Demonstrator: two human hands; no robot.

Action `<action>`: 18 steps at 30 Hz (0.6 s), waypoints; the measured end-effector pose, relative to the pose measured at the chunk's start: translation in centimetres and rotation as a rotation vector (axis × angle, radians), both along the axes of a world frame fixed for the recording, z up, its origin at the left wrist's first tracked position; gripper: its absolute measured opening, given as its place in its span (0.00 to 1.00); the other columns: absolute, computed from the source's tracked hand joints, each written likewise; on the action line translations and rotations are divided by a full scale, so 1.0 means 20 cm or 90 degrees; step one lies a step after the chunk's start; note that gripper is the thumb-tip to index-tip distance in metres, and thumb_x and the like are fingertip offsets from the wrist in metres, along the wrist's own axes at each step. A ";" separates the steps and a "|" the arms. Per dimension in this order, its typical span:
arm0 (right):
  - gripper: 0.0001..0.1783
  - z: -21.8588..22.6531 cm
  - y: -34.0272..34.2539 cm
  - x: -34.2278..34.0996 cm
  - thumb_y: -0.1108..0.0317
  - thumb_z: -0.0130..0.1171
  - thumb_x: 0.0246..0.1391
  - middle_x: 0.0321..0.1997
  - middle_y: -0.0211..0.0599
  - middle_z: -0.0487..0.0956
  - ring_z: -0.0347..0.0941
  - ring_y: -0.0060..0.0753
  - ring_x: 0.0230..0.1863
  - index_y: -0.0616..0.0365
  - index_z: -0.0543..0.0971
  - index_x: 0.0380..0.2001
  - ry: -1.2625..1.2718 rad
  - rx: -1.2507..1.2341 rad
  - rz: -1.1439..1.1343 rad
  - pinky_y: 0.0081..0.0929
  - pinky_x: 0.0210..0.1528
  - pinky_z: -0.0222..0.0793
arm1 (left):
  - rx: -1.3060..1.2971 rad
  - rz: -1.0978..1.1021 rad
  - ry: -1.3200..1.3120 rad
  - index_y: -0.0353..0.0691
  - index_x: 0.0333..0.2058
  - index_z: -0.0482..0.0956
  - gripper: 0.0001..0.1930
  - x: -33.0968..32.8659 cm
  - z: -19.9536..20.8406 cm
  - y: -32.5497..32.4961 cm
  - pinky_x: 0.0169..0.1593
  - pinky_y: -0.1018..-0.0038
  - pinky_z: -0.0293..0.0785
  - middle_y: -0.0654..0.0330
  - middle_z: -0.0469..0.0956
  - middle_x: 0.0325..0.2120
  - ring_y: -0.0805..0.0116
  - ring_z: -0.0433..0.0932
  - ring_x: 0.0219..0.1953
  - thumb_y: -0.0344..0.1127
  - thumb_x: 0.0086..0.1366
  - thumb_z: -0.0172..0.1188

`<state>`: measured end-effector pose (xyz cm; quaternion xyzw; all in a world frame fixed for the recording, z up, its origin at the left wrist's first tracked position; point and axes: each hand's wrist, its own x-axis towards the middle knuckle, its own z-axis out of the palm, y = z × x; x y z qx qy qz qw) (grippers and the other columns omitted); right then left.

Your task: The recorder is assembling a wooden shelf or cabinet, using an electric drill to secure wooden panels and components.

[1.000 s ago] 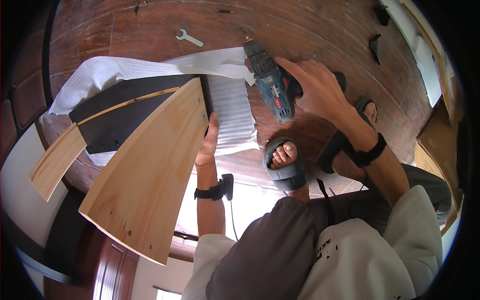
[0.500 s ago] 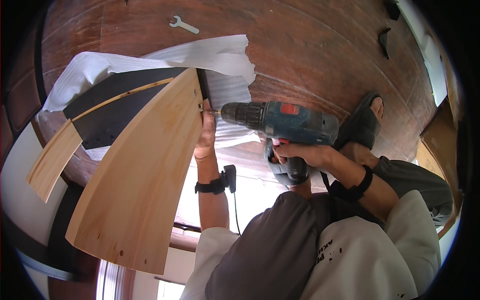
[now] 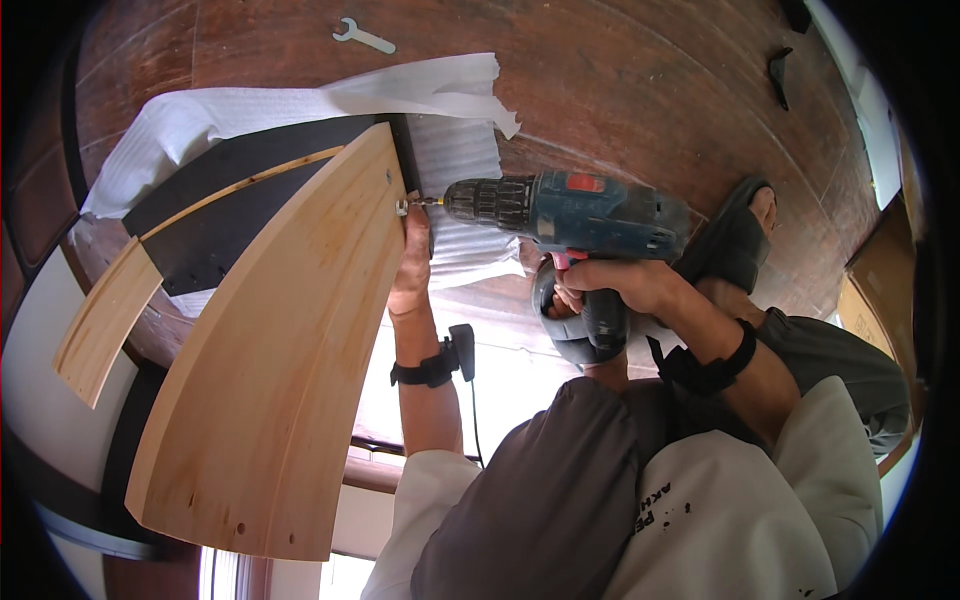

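A large pale wooden board (image 3: pixel 280 350) stands tilted on the left, joined to a dark panel (image 3: pixel 230 225) behind it. My left hand (image 3: pixel 410 265) is closed on the board's right edge, its upper fingers beside a small metal fitting (image 3: pixel 402 208); the rest of its grip is hidden. My right hand (image 3: pixel 630 283) wraps the handle of a dark blue cordless drill (image 3: pixel 600 215), index finger at the red trigger. The drill lies nearly level, and its thin bit (image 3: pixel 428 201) reaches the fitting. A screw there is too small to make out.
White foam sheet (image 3: pixel 300 105) lies under and behind the panel on the brown wood floor (image 3: pixel 620 90). An open-end wrench (image 3: pixel 364 37) rests at the far side. A black bracket-like piece (image 3: pixel 779 78) is far right. My sandalled feet (image 3: pixel 735 240) are near the drill.
The drill has swung to a flatter angle, its chuck end rising slightly in view. The fitting shows more plainly beside my left fingers. The board has shifted a little with the view.
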<state>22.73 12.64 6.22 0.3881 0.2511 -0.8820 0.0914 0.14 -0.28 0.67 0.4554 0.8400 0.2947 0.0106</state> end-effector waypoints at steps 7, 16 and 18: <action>0.09 -0.10 -0.06 0.07 0.67 0.59 0.50 0.23 0.33 0.79 0.75 0.26 0.26 0.62 0.81 0.31 -0.004 0.022 0.084 0.28 0.33 0.72 | 0.074 -0.022 -0.147 0.31 0.39 0.81 0.16 0.02 0.00 0.00 0.35 0.68 0.77 0.55 0.83 0.31 0.63 0.80 0.30 0.42 0.64 0.66; 0.09 -0.04 -0.04 0.00 0.66 0.59 0.50 0.23 0.33 0.79 0.75 0.27 0.25 0.62 0.80 0.30 0.004 0.037 0.046 0.30 0.31 0.71 | -0.048 -0.115 0.180 0.30 0.37 0.80 0.10 -0.02 0.04 -0.08 0.36 0.66 0.76 0.53 0.82 0.32 0.62 0.80 0.31 0.33 0.63 0.63; 0.14 -0.02 -0.01 -0.03 0.66 0.60 0.48 0.22 0.33 0.77 0.74 0.27 0.24 0.63 0.80 0.38 0.029 -0.041 -0.031 0.31 0.30 0.71 | -0.110 -0.203 0.487 0.30 0.37 0.80 0.09 -0.01 0.04 -0.07 0.36 0.65 0.76 0.52 0.82 0.33 0.61 0.80 0.31 0.32 0.64 0.61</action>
